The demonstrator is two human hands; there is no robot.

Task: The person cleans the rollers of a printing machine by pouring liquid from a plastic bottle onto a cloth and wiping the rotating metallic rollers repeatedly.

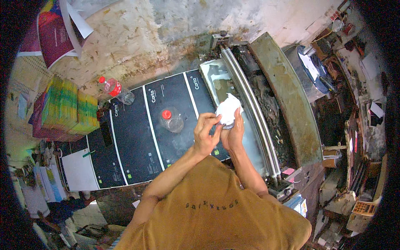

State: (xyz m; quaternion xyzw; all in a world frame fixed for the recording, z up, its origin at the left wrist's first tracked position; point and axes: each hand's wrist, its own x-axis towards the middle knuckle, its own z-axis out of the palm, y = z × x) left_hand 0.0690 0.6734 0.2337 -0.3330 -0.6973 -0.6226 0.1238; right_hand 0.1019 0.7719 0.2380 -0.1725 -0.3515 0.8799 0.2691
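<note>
A crumpled white wad (229, 108) of cloth or paper is held up between my two hands, above the right end of the table. My left hand (204, 134) pinches its lower left side with the fingertips. Its right and lower sides rest against my right hand (233, 135), whose fingers curl round it. Beneath the wad lies a shiny plate (220, 77) with milky white wet patches, alongside long metal rollers (254, 106). Left of my hands, on the dark printed sheet (133, 137), is a clear plastic bottle (175, 123) with a red cap.
A second clear bottle (127, 98) with a red label stands or leans by the stained wall. A tall stack of yellow-green printed sheets (75, 110) is at the left, near a white sheet (81, 171). Beyond the rollers are a curved metal guard (291, 100) and a metal drum (306, 77).
</note>
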